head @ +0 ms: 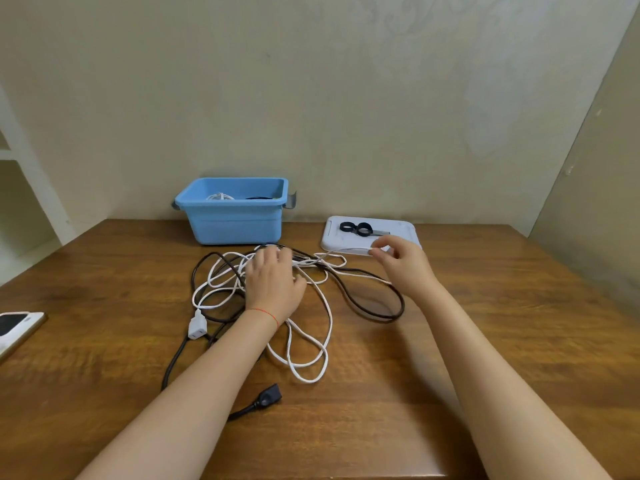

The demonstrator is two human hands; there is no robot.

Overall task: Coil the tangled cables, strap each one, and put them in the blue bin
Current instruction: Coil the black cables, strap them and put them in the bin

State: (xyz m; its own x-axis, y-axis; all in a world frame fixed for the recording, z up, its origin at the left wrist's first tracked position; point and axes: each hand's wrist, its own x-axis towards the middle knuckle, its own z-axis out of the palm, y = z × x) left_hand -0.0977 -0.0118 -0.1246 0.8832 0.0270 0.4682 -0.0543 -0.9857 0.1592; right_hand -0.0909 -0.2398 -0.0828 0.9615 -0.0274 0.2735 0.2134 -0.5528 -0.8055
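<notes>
The left hand point(273, 282) is lying flat on the middle of the tangle, fingers spread and straight, likely pinning the loops so they do not drag. The right hand point(398, 258) is pinching one end of the white cable point(311, 341) between thumb and fingertips, its grip narrow, and seems to be drawing that end out to the right. The black cable point(374, 306) is lying woven through the white one, its plug point(266, 398) resting near the person. The blue bin point(232, 216) is standing at the far edge of the desk point(485, 323) against the wall, already holding coiled cables. A white tray point(398, 226) with black straps point(356, 228) is sitting just beyond the right hand. Open desk is lying to the right and near side; a phone point(17, 327) is crowding the left edge.
</notes>
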